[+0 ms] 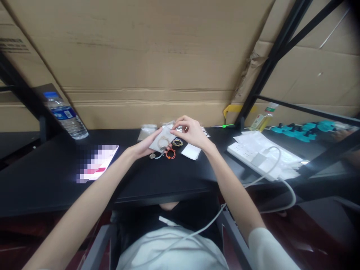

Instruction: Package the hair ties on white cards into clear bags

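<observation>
Your left hand point(144, 147) grips a small clear bag point(162, 139) with a ring-shaped bracelet inside, above the black desk point(50, 176), while your right hand point(190, 132) pinches its top edge. Just below lie an orange bracelet point(170, 153) and a yellow one point(177, 142). A water bottle point(66, 116) stands far left, a power strip point(253, 159) right.

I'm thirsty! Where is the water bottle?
The water bottle stands far left on the black desk, against the cardboard wall, beyond the left hand.

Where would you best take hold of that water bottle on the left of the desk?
Grip the water bottle around its ribbed clear body below the label, coming from the right front. It stands upright on the black desk with cardboard close behind, so only that side is open.
</observation>
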A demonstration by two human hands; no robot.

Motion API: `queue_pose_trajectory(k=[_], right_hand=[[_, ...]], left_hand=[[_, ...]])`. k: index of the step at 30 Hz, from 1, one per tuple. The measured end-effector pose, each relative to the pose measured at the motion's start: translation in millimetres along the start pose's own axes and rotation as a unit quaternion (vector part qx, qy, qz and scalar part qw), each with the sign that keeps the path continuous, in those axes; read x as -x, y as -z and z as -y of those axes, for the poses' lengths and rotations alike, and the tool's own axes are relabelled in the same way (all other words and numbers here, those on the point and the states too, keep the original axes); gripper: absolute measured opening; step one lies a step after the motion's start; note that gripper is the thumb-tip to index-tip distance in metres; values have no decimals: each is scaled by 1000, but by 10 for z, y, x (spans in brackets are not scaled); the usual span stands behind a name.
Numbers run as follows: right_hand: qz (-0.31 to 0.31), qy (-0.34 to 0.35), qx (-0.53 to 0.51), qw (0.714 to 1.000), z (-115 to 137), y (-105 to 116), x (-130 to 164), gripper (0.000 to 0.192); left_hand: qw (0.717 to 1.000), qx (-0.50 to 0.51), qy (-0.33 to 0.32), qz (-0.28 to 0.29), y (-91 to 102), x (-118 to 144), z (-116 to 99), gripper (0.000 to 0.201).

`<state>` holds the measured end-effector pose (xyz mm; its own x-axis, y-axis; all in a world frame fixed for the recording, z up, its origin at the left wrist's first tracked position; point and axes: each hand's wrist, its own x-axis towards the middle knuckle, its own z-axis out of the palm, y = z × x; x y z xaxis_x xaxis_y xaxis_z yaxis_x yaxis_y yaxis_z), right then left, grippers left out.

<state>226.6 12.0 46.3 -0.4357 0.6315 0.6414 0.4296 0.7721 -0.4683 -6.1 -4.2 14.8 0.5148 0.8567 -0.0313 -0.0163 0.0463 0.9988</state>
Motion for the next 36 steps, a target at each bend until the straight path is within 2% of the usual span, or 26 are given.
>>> queue_pose_trajectory(k=[7,13,19,23,26,31,36], right_hand=[[77,-44,13,996,46,102,-22,23],[147,-58,0,987,122,219,-78,30],[161,-62,-44,984,109,178,-117,25],[230,-80,-121,962,120,162,-170,32],[289,-102,-130,943,143,152,-218,35],[260,-87,-111,955,190,136,-236,33],[315,-121,-176,925,162,127,-243,42]], left_hand=[[999,-14,15,25,29,22,11,62],[999,39,9,25,117,-32,71,62],[997,53,6,50,138,-38,88,61],[996,62,9,62,145,-48,93,63],[996,65,6,66,163,-60,107,64],[994,76,-9,76,167,-61,113,61],[994,76,-13,82,151,-65,108,63]])
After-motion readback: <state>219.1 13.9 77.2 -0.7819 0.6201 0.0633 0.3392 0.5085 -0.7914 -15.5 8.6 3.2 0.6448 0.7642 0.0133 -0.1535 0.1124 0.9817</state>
